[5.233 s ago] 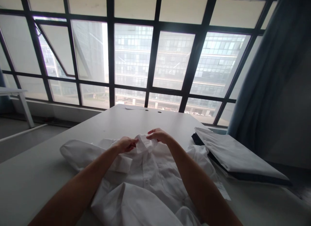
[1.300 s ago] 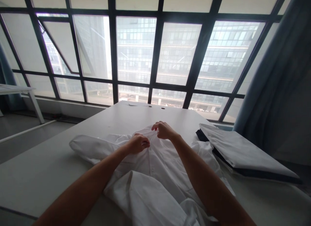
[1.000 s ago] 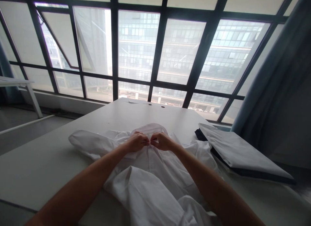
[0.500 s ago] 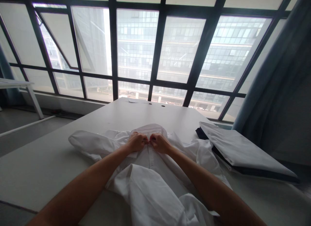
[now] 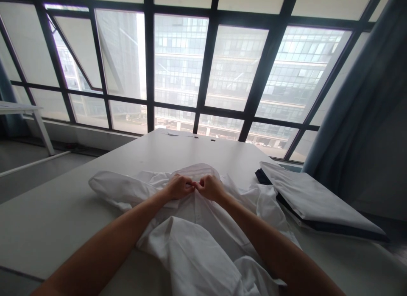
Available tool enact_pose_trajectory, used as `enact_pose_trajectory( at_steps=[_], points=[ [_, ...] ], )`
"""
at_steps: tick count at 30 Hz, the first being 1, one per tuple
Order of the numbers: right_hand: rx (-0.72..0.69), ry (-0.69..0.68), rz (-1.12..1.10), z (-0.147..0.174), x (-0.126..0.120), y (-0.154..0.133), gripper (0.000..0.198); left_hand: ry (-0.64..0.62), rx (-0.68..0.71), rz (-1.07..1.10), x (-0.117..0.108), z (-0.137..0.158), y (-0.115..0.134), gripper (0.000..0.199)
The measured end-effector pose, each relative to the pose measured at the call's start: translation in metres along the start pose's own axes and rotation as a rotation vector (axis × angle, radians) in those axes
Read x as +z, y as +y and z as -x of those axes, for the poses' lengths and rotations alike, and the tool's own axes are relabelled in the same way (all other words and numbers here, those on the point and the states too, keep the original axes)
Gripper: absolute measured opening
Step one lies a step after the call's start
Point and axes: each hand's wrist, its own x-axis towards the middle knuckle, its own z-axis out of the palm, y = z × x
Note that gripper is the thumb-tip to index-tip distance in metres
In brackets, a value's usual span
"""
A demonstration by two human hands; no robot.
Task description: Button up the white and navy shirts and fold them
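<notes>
A white button-up shirt [image 5: 190, 236] lies rumpled on the white table, its collar [image 5: 199, 168] at the far end. Just below the collar, my left hand [image 5: 180, 186] pinches the front placket. My right hand [image 5: 208, 188] is closed on the same spot from the other side, and the fingertips of both hands meet. Whatever button or buttonhole lies between the fingertips is hidden. One sleeve [image 5: 117, 188] stretches out to the left, and loose cloth bunches toward me between my forearms.
Folded white and dark cloth [image 5: 318, 198] lies stacked at the table's right. The white table [image 5: 104, 168] reaches back to tall windows, with a flat white sheet [image 5: 178, 133] at its far edge. A blue curtain [image 5: 343, 118] hangs at right; another white table [image 5: 41, 130] stands at left.
My fingertips have drawn closer together over the placket, and the small gap between them has closed. The shirt and the folded stack lie as before.
</notes>
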Motion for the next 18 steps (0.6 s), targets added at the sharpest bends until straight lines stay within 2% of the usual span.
enact_pose_trajectory(
  at_steps=[6,9,13,15,18],
  points=[
    [-0.02,-0.1,-0.155,-0.005,0.009,0.002,0.02,-0.022,0.069,-0.135,0.002,-0.001,0.008,0.019],
    [0.005,-0.179,-0.214,-0.009,0.013,0.007,0.023,-0.046,0.093,-0.172,0.002,-0.002,0.009,0.019],
    [0.038,-0.231,-0.381,-0.013,0.02,0.011,0.027,-0.056,0.02,-0.188,0.002,-0.002,0.005,0.018],
    [0.083,-0.241,-0.453,-0.014,0.022,0.013,0.027,-0.056,-0.016,-0.169,0.003,-0.003,0.004,0.017],
    [0.18,-0.329,-0.504,-0.014,0.024,0.02,0.031,-0.037,-0.008,-0.08,0.005,-0.003,0.004,0.016]
  ],
)
